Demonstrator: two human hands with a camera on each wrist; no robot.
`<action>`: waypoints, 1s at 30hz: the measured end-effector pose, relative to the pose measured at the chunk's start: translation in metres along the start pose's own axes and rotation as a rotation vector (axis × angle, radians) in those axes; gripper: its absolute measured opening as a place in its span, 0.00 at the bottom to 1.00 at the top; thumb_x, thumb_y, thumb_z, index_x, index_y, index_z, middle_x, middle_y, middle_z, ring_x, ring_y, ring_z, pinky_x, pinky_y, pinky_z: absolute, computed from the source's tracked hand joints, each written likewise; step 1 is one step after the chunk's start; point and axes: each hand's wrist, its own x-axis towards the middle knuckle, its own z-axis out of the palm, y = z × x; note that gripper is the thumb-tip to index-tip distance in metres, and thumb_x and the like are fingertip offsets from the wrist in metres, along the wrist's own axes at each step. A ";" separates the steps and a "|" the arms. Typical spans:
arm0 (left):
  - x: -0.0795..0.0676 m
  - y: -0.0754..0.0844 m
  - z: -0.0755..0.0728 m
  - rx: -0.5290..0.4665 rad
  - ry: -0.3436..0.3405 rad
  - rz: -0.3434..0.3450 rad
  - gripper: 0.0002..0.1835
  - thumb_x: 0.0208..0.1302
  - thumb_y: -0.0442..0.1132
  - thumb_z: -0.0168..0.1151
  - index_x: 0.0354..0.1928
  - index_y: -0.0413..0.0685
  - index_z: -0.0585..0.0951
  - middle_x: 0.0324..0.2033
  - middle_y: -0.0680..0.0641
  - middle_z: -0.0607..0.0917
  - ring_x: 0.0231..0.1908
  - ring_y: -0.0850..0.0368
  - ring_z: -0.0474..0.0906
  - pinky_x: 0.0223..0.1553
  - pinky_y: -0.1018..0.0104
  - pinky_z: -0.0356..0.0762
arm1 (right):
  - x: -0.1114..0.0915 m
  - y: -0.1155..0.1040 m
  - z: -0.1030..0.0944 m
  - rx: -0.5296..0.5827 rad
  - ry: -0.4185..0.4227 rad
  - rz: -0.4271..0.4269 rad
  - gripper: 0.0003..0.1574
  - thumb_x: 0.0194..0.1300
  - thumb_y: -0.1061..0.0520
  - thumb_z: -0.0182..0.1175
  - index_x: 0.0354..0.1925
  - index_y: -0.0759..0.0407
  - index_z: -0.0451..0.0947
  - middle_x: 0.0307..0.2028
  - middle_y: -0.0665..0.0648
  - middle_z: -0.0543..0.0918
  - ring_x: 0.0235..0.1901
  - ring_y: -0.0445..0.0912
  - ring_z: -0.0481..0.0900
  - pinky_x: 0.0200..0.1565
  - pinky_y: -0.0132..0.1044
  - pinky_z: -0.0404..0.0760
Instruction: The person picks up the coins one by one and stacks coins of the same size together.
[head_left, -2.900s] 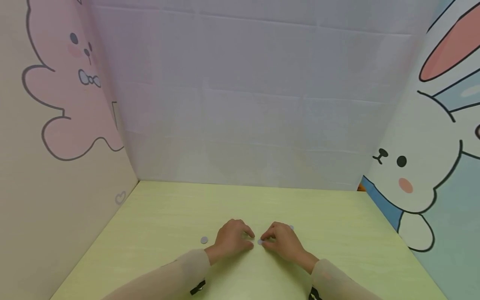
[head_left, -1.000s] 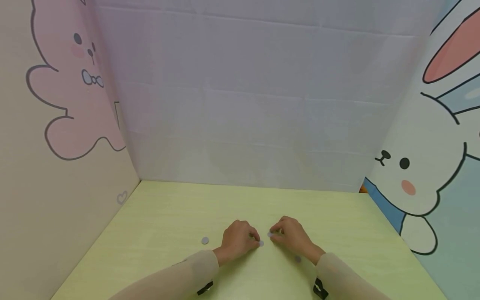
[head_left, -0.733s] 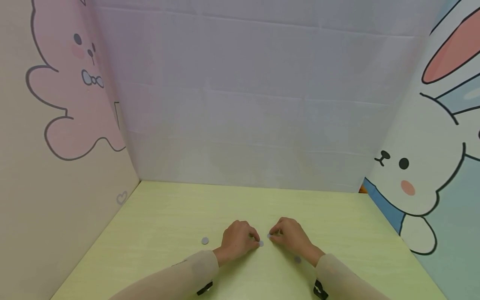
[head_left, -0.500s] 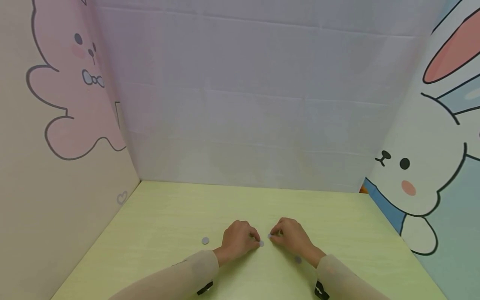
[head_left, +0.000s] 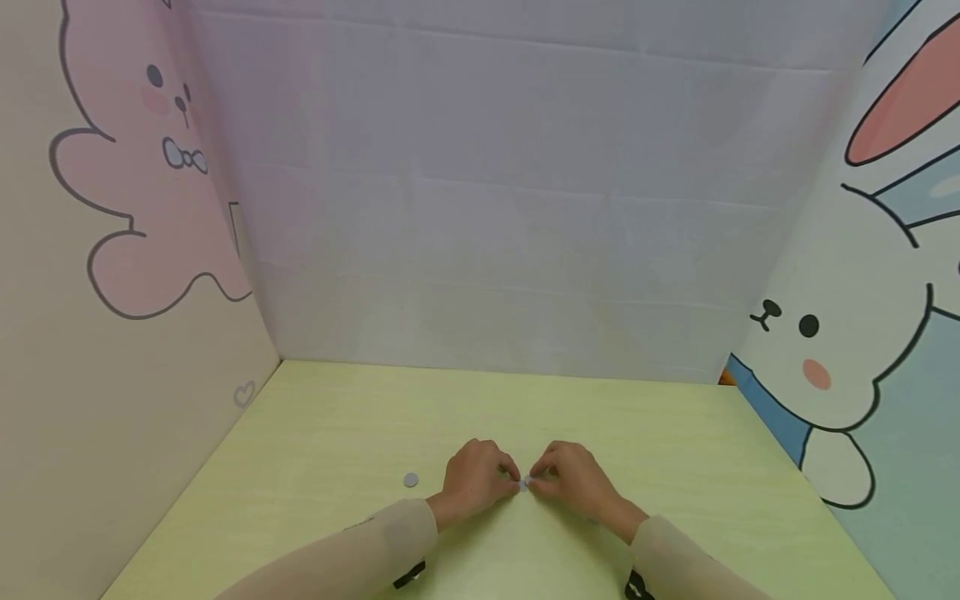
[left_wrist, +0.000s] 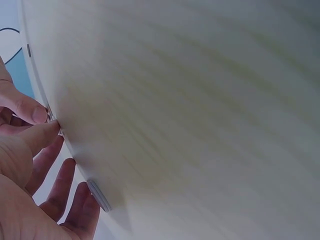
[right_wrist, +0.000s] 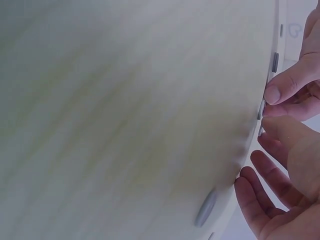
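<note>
My left hand [head_left: 480, 477] pinches a small grey disc [head_left: 522, 487] between thumb and index fingertip, low at the table. Just right of it, my right hand [head_left: 576, 479] pinches another small grey disc [head_left: 528, 480]. The two discs look very close or touching; the fingertips hide which. In the right wrist view, the left hand's disc [right_wrist: 261, 109] stands on edge beside the right hand's disc [right_wrist: 260, 131]. Near the left hand's outer fingers, the left wrist view shows a short stack of grey discs [left_wrist: 99, 196], out of sight in the head view.
A lone grey disc [head_left: 411, 480] lies left of the left hand on the yellow-green table [head_left: 337, 433]. Another grey disc [right_wrist: 206, 206] lies by the right hand, mostly covered in the head view. A white back wall [head_left: 480, 208] and printed side walls enclose the table.
The right hand has moved left and slightly nearer with its disc, up to the left hand's disc. Over the longer span, the left hand went right and took hold of a disc.
</note>
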 end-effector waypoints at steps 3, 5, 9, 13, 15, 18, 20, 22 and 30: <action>0.000 0.000 0.000 0.000 0.002 0.003 0.04 0.57 0.47 0.83 0.30 0.65 0.94 0.35 0.58 0.86 0.38 0.60 0.77 0.33 0.69 0.73 | 0.001 -0.002 0.002 0.000 -0.008 -0.003 0.04 0.64 0.57 0.77 0.36 0.57 0.93 0.35 0.51 0.88 0.32 0.39 0.78 0.35 0.30 0.77; 0.000 -0.001 0.000 0.001 0.003 0.005 0.03 0.57 0.47 0.83 0.30 0.64 0.94 0.36 0.58 0.87 0.39 0.59 0.78 0.33 0.69 0.74 | 0.002 -0.003 0.003 0.002 -0.013 -0.003 0.04 0.64 0.56 0.77 0.36 0.57 0.93 0.35 0.50 0.88 0.32 0.38 0.79 0.34 0.30 0.77; -0.001 0.000 0.000 -0.008 0.004 0.000 0.03 0.56 0.46 0.83 0.30 0.63 0.94 0.35 0.58 0.87 0.38 0.58 0.78 0.33 0.68 0.75 | 0.002 -0.002 0.005 0.001 -0.015 -0.005 0.05 0.64 0.55 0.77 0.35 0.56 0.93 0.36 0.50 0.88 0.32 0.39 0.80 0.34 0.30 0.78; -0.001 0.001 -0.002 -0.021 0.000 -0.010 0.03 0.56 0.45 0.84 0.30 0.63 0.95 0.34 0.58 0.86 0.37 0.59 0.77 0.34 0.67 0.75 | 0.002 -0.002 0.007 -0.009 -0.005 -0.017 0.05 0.64 0.55 0.78 0.34 0.54 0.93 0.35 0.49 0.88 0.32 0.39 0.81 0.33 0.30 0.78; -0.002 0.001 -0.004 -0.023 -0.003 -0.011 0.04 0.56 0.45 0.84 0.30 0.63 0.95 0.34 0.59 0.87 0.37 0.59 0.77 0.34 0.67 0.75 | 0.002 -0.001 0.008 -0.017 0.002 -0.031 0.04 0.63 0.55 0.78 0.34 0.54 0.93 0.34 0.49 0.88 0.31 0.40 0.81 0.33 0.30 0.78; -0.002 0.003 -0.006 -0.021 -0.010 -0.018 0.04 0.56 0.45 0.84 0.30 0.63 0.95 0.34 0.59 0.87 0.37 0.60 0.77 0.34 0.68 0.75 | 0.002 -0.002 0.009 -0.030 0.008 -0.051 0.04 0.63 0.55 0.78 0.34 0.54 0.93 0.34 0.49 0.89 0.31 0.40 0.82 0.33 0.30 0.78; -0.002 0.004 -0.007 -0.020 -0.011 -0.016 0.04 0.55 0.45 0.84 0.30 0.63 0.95 0.34 0.59 0.87 0.37 0.60 0.78 0.33 0.68 0.75 | 0.002 -0.003 0.009 -0.036 0.004 -0.055 0.04 0.63 0.55 0.78 0.34 0.54 0.93 0.34 0.50 0.89 0.32 0.41 0.83 0.33 0.30 0.79; -0.003 0.004 -0.008 -0.018 -0.012 -0.013 0.04 0.55 0.45 0.85 0.30 0.64 0.95 0.34 0.60 0.87 0.37 0.60 0.78 0.33 0.67 0.75 | 0.002 -0.004 0.009 -0.039 0.001 -0.056 0.04 0.63 0.55 0.78 0.34 0.54 0.93 0.34 0.51 0.90 0.32 0.42 0.84 0.32 0.30 0.78; -0.003 0.003 -0.008 -0.025 -0.013 -0.007 0.05 0.55 0.44 0.85 0.30 0.64 0.94 0.34 0.60 0.87 0.38 0.59 0.78 0.36 0.66 0.76 | 0.002 -0.005 0.007 -0.021 -0.010 -0.023 0.05 0.64 0.55 0.78 0.36 0.55 0.93 0.36 0.51 0.90 0.33 0.43 0.84 0.34 0.31 0.79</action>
